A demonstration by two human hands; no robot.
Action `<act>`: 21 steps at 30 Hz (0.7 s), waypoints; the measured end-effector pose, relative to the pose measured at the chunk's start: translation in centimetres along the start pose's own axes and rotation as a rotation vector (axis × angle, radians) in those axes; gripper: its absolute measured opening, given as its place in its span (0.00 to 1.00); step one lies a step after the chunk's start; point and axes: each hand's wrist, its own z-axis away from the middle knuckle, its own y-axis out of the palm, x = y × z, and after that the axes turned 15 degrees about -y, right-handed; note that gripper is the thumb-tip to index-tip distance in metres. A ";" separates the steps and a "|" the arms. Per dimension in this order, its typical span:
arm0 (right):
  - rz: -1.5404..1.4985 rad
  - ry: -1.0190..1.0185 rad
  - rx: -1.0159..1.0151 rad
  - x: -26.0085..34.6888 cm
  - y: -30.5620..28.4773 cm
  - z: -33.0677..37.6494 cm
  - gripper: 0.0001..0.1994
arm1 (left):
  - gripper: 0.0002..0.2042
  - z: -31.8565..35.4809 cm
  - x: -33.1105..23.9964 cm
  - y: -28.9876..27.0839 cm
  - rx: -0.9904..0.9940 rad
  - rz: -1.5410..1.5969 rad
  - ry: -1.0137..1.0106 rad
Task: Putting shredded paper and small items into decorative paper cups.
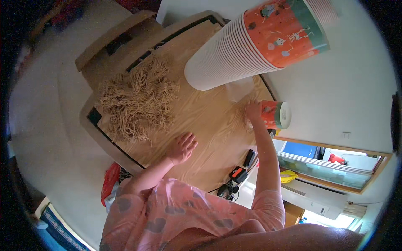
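Observation:
My right hand (253, 112) is closed at the rim end of an orange and green paper cup (271, 114), near the right side of the wood-grain table (209, 138). The cup's white base points away to the right; its rims near my fingers are partly hidden, so I cannot tell whether several are nested. My left hand (183, 149) lies on the tabletop, fingers loosely extended and nothing in them. Beyond both hands rises a tall stack of nested white paper cups (222, 58), its top cup printed orange and green with skeleton figures.
A loose heap of beige yarn strands (138, 100) covers the table's left part. A clear plastic sheet (240, 88) lies by the tall stack. Black adapters with cables (238, 175) sit at the right edge. A wooden chair (104, 46) stands at the far left.

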 end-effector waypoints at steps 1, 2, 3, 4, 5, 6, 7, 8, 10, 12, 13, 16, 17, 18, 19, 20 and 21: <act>0.002 -0.002 -0.003 0.0 -0.1 0.0 0.12 | 0.23 -0.1 0.0 -0.2 0.009 0.010 -0.003; 0.004 -0.011 -0.041 0.1 -0.2 0.0 0.12 | 0.23 0.0 0.1 -0.1 0.007 0.008 -0.008; 0.005 -0.017 -0.072 0.0 0.3 0.1 0.12 | 0.23 0.0 0.0 0.1 0.001 0.028 -0.013; 0.006 -0.021 -0.070 -0.3 0.7 0.0 0.12 | 0.23 0.1 0.0 0.4 -0.004 0.048 -0.019; -0.030 -0.069 -0.081 -0.6 1.1 0.0 0.11 | 0.23 0.2 0.0 0.6 -0.003 0.050 -0.023; -0.064 -0.120 -0.095 -1.0 1.6 -0.3 0.11 | 0.23 0.3 0.1 0.6 0.004 0.034 -0.029; -0.057 -0.111 -0.089 -2.3 3.0 -0.2 0.11 | 0.23 -0.1 -0.1 0.6 0.009 0.024 -0.019; -0.047 -0.097 -0.004 -4.3 4.7 0.1 0.10 | 0.23 -0.7 -0.6 0.5 0.001 0.037 0.000; -0.053 -0.110 0.074 -4.5 4.3 -0.1 0.10 | 0.23 -0.3 -0.5 0.3 0.000 0.014 0.000; -0.184 0.044 -0.155 -4.4 1.3 0.2 0.08 | 0.23 0.5 0.2 0.4 0.010 0.005 -0.025; -0.183 0.051 -0.150 -4.8 1.0 0.8 0.08 | 0.23 0.4 0.2 0.5 0.009 0.010 -0.019; -0.100 0.002 -0.249 -5.9 -0.2 2.7 0.07 | 0.23 0.1 0.0 0.7 0.031 0.013 -0.005; -0.067 0.008 -0.275 -5.8 -0.6 3.2 0.07 | 0.23 0.0 -0.1 0.8 0.031 0.015 0.003; -0.034 0.011 -0.304 -5.6 -1.3 3.6 0.07 | 0.23 0.0 -0.1 1.0 0.006 0.011 0.003; -0.038 0.008 -0.309 -4.8 -3.1 3.8 0.07 | 0.23 0.2 0.1 1.0 -0.017 0.001 -0.005; -0.118 -0.004 -0.335 -4.0 -5.8 4.3 0.08 | 0.23 0.3 0.4 0.8 -0.018 -0.006 -0.008; -0.193 -0.006 -0.358 -3.8 -7.7 5.3 0.09 | 0.22 0.2 0.3 0.5 -0.024 0.001 -0.006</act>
